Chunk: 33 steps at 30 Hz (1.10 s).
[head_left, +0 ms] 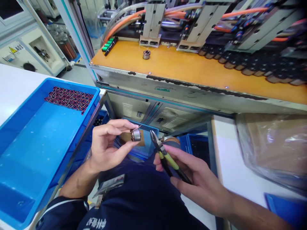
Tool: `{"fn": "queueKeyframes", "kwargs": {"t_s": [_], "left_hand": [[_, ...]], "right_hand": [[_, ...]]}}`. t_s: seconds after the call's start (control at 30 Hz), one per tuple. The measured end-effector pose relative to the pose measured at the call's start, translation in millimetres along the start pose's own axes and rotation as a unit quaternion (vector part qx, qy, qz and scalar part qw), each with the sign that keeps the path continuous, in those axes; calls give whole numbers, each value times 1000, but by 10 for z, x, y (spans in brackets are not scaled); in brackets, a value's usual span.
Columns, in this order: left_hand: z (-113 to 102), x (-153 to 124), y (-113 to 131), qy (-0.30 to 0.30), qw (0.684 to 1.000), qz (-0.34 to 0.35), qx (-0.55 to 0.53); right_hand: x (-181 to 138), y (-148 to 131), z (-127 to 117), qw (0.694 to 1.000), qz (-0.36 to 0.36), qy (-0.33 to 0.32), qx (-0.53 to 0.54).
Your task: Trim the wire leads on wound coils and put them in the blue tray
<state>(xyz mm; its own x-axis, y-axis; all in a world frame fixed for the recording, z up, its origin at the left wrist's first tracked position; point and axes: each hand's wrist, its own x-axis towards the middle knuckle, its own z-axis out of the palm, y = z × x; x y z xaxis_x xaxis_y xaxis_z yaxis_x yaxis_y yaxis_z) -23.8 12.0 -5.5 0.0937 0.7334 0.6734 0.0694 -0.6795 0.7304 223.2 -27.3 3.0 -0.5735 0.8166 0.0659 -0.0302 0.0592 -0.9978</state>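
Note:
Between the thumb and fingers of my left hand (107,143) sits a small motor stator (136,135), a grey metal cylinder with copper windings at its end. A thin wire sticks out from its top. My right hand (192,172) is wrapped round the black and yellow-green handles of a pair of cutting pliers (168,156). The pliers' jaws point up and left, a short way right of the stator and apart from it. Another wound stator (146,54) stands upright on the orange machine bench (120,59) ahead.
At left, a blue tray (31,140) holds many small dark red and black parts (69,97). A row of stators (251,67) lines the bench's right side, below metal fixtures (153,22). A plastic-wrapped box (275,143) is at right. A black marker (110,46) lies at the bench's left end.

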Motion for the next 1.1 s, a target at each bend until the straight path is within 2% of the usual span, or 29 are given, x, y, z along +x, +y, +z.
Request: {"fn": "queueKeyframes", "kwargs": {"t_s": [0.3, 0.67, 0.9, 1.1], "left_hand": [[1, -66, -12, -7, 999, 23, 24], [8, -86, 31, -14, 999, 29, 7], [3, -105, 44, -15, 1000, 9, 1], [11, -98, 43, -8, 1000, 5, 1]], "right_hand": [[8, -105, 51, 999, 13, -34, 24], [39, -114, 120, 996, 20, -39, 77], [42, -108, 135, 994, 26, -37, 102], [29, -78, 148, 995, 25, -24, 92]]}}
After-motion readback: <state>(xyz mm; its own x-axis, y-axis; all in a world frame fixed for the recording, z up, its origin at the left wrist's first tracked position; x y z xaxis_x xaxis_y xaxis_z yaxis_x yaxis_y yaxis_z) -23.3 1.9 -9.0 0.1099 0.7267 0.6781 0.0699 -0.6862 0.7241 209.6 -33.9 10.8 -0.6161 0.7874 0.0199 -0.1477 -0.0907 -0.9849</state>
